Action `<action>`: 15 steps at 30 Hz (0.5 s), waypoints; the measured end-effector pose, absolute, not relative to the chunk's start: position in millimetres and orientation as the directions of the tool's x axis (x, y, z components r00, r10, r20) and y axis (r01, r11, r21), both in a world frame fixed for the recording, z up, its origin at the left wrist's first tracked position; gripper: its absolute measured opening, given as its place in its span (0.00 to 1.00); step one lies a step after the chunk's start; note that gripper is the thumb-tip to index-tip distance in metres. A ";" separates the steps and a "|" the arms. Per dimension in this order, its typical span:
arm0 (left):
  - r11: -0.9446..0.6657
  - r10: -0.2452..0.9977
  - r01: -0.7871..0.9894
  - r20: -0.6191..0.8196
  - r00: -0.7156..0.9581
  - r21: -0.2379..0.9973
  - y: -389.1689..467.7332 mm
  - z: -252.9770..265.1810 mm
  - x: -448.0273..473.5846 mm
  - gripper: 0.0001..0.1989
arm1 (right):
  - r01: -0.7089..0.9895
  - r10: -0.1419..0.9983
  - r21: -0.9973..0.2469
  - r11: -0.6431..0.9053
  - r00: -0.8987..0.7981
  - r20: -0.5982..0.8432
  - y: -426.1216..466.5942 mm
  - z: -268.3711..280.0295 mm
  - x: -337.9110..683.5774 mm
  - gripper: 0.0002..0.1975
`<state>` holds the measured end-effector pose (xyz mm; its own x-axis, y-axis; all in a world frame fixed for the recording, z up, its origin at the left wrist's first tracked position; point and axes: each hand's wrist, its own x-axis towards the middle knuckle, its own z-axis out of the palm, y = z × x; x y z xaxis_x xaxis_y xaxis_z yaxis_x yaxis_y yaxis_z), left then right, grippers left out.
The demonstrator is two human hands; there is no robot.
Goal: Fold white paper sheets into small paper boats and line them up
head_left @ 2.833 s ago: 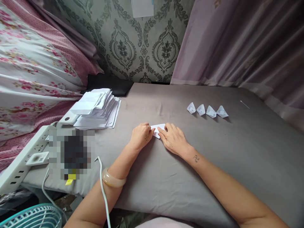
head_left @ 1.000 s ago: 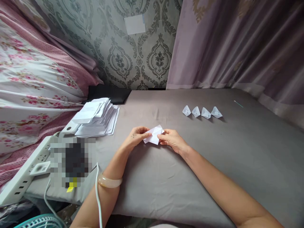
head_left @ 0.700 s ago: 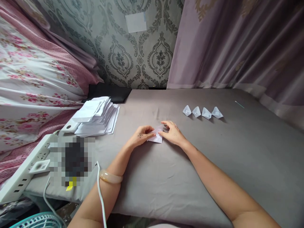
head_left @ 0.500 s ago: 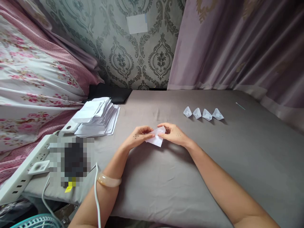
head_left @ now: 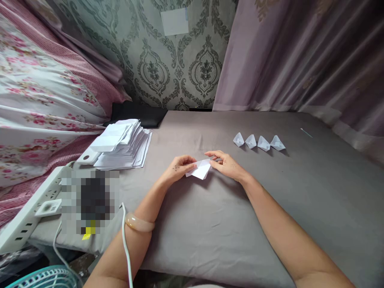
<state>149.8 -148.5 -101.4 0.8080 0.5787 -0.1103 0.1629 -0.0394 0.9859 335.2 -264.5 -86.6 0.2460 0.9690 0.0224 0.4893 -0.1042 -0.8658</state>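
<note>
A folded piece of white paper (head_left: 200, 170) is held between my two hands, over the middle of the grey cloth. My left hand (head_left: 179, 167) pinches its left side, thumb on top and fingers behind. At the right corner, the thumb and fingers of my right hand (head_left: 225, 164) close on the paper's edge, with the index finger stretched out above. To the right, farther back, stands a row of several folded white paper boats (head_left: 251, 141).
At left are a thick stack of white paper sheets (head_left: 123, 146), a black flat item (head_left: 141, 114), a white power strip (head_left: 33, 214) and a blurred dark object (head_left: 94, 199). A white cable (head_left: 126, 244) crosses my left forearm. A thin stick (head_left: 306, 133) lies far right.
The paper has turned, its long edge now facing up between my hands. My right hand has shifted slightly right and its index finger has lifted. The view has tilted a little downward.
</note>
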 end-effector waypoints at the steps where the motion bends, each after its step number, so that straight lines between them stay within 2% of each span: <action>1: 0.004 0.589 0.146 -0.120 0.799 0.989 -148.6 -98.8 148.0 0.17 | 0.511 0.982 -0.858 -0.044 0.178 0.056 -267.4 -82.7 338.4 0.18; 5: 0.128 0.576 0.123 -0.174 0.799 0.984 -150.5 -91.6 142.8 0.17 | 0.552 0.995 -0.829 0.086 0.002 0.104 -273.4 -74.8 341.8 0.13; 10: 0.332 0.475 0.166 -0.316 0.821 0.929 -155.3 -93.2 141.8 0.20 | 0.484 0.991 -0.875 0.023 0.106 0.085 -266.4 -84.0 329.8 0.10; 15: 0.449 0.397 0.151 -0.348 0.849 0.881 -157.7 -90.6 138.9 0.27 | 0.500 0.982 -0.866 0.017 0.155 0.109 -265.2 -88.9 323.3 0.10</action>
<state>138.9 -157.7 -90.6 0.8492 0.3973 -0.3479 0.1510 0.4486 0.8809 323.3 -265.2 -88.9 0.1551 0.9818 0.1091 0.5000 0.0172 -0.8658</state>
